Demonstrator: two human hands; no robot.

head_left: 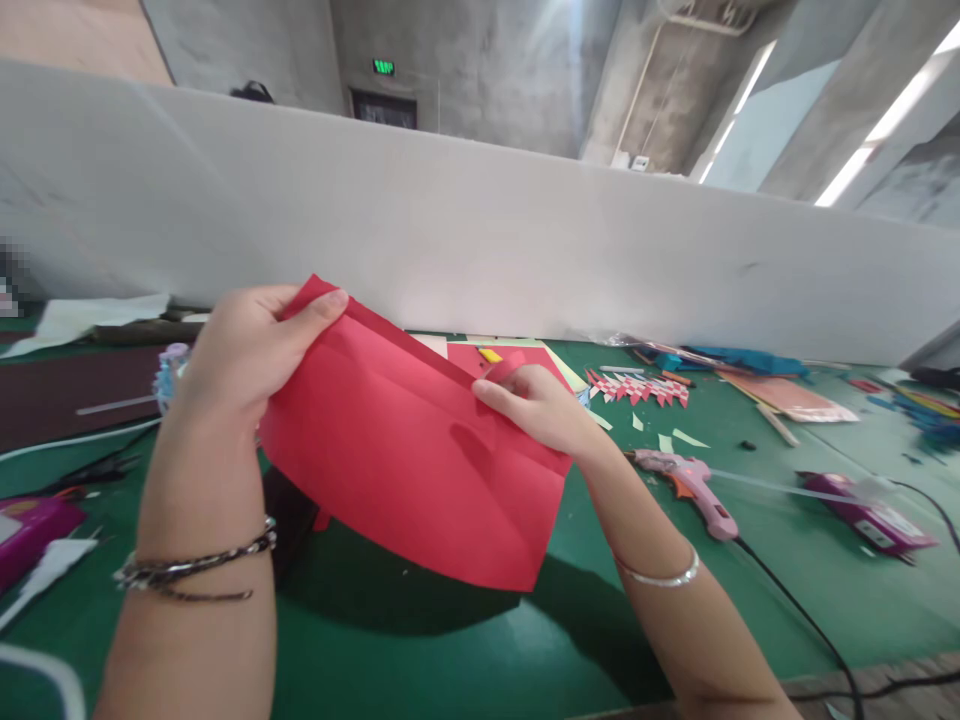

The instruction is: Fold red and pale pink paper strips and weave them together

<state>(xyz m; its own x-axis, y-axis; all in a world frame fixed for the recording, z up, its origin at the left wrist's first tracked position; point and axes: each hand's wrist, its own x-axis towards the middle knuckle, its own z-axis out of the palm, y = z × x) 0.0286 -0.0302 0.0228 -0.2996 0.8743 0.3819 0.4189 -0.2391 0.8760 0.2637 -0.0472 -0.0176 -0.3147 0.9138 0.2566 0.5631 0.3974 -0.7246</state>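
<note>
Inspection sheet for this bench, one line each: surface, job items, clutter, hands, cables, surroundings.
Surface: green tabletop, shadowed beneath the raised sheet.
Job items: red paper, held up off the table, creases visible.
Clutter: pink glue gun lying right of the sheet; pale paper scraps and a red-and-white paper piece beyond it; magenta device at far right.
Hands: left hand grips the sheet's upper left corner; right hand pinches its upper edge toward the right.
Cables: black cord from the glue gun toward the near edge; white cable at left.
Surroundings: white partition behind; concrete wall and lit green sign beyond.
</note>
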